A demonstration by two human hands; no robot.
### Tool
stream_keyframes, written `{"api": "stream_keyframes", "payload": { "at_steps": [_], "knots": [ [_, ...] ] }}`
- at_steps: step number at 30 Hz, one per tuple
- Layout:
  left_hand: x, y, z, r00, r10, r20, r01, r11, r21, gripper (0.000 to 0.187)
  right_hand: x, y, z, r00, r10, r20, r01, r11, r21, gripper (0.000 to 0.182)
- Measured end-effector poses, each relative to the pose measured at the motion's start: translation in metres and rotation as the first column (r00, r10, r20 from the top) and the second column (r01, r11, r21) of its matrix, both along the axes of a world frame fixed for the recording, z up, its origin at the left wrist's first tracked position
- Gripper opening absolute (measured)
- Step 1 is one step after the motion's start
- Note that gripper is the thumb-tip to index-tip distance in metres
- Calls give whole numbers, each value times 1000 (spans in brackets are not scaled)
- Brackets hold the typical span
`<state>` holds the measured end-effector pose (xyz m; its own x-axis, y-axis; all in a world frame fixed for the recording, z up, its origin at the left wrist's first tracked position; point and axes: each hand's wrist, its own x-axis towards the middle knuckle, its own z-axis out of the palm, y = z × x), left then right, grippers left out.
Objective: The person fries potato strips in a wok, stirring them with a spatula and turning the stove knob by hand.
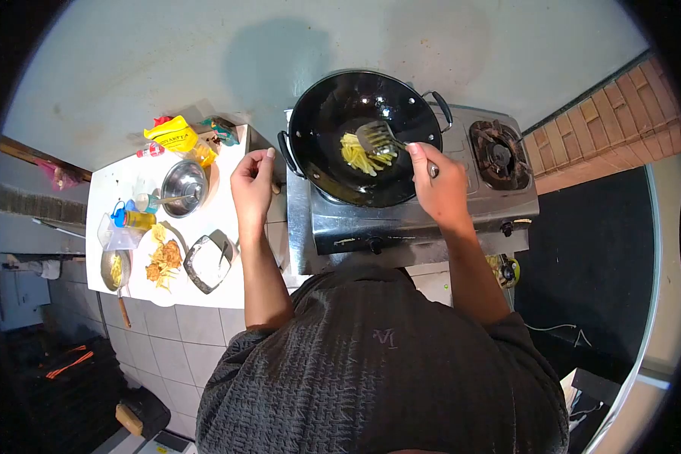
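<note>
My right hand [439, 185] is closed around the handle of a slotted spatula [377, 138]. The spatula's blade rests on pale yellow strips of food, like cut potato fries [356, 153], inside a black wok [329, 113]. The wok sits on the left burner of a steel gas stove [424, 227]. Just left of the wok's left handle [287, 153], my left hand [253, 185] is held up with its fingers curled and thumb pressed in. Nothing shows between those fingers, and they look apart from the handle.
A bare burner [499, 153] is at the stove's right. On the white table [227, 291] at left stand a metal bowl [184, 189], a plate of fried food [163, 261], a dark-rimmed square dish [206, 265], a small pan [116, 268], a yellow packet [172, 135] and a bottle [138, 219].
</note>
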<state>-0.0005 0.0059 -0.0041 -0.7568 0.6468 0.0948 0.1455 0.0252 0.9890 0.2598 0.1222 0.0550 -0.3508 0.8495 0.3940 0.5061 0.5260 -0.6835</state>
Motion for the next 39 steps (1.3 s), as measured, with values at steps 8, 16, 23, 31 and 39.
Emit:
{"api": "stream_keyframes", "payload": {
  "at_steps": [8,16,23,31,39],
  "knots": [
    [4,-1,1,999,-7,44,7,1000,-4,19,-11,2,-11,990,16,-139,-16,1000,0,23],
    [3,-2,-4,1000,-7,15,7,1000,5,18,-14,8,-16,984,43,-173,-37,999,35,21],
    [6,-6,7,998,-5,56,7,1000,-26,19,-17,10,-20,984,15,-177,10,991,136,22],
    [3,-5,0,1000,7,-8,-7,1000,-5,20,-11,7,-22,977,69,-203,-76,997,-23,22],
    [3,-7,1,1000,-11,12,11,999,-39,24,-7,11,-24,985,5,-173,8,997,76,21]
  ]
}}
